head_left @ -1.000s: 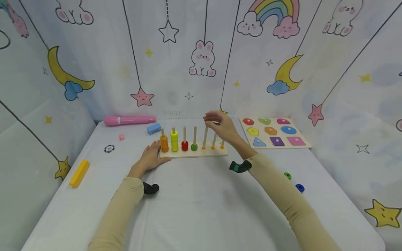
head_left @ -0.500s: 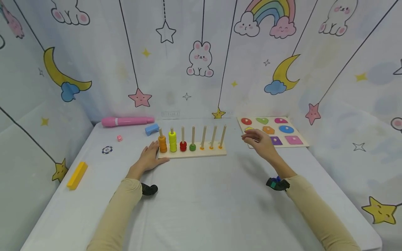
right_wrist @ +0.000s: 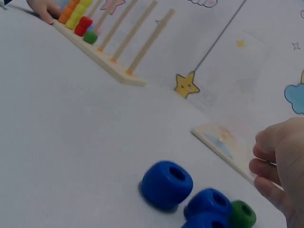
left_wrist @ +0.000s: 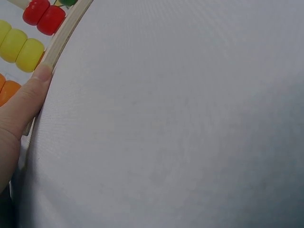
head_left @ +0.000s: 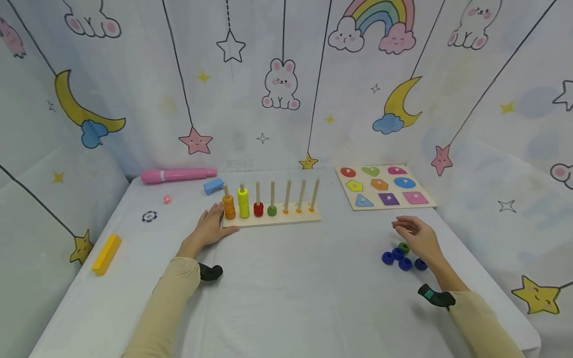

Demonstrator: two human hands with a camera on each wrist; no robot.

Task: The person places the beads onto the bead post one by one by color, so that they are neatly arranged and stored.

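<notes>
My left hand (head_left: pixel 209 229) holds the left end of a wooden peg stacker (head_left: pixel 273 222), its thumb along the front edge in the left wrist view. The stacker's pegs bear orange beads (head_left: pixel 229 207), yellow beads (head_left: pixel 243 204), red beads (head_left: pixel 258 209) and one green bead (head_left: pixel 272 211); the three pegs on the right are bare. Over at the right, my right hand (head_left: pixel 420 239) hovers with loosely bent fingers and nothing between them. Beside and below it on the table lie several blue beads (right_wrist: pixel 166 184) and a green bead (right_wrist: pixel 242 214).
A shape puzzle board (head_left: pixel 385 201) lies at the back right. At the back left are a pink microphone-shaped toy (head_left: pixel 179 175), a blue block (head_left: pixel 213 186), a small pink die (head_left: pixel 167 199) and a chip (head_left: pixel 149 217). A yellow bar (head_left: pixel 106 254) lies near the left edge.
My right hand has moved from above the stacker's right-hand pegs, past the puzzle board, to the loose beads at the right. The left hand stays at the stacker's end.
</notes>
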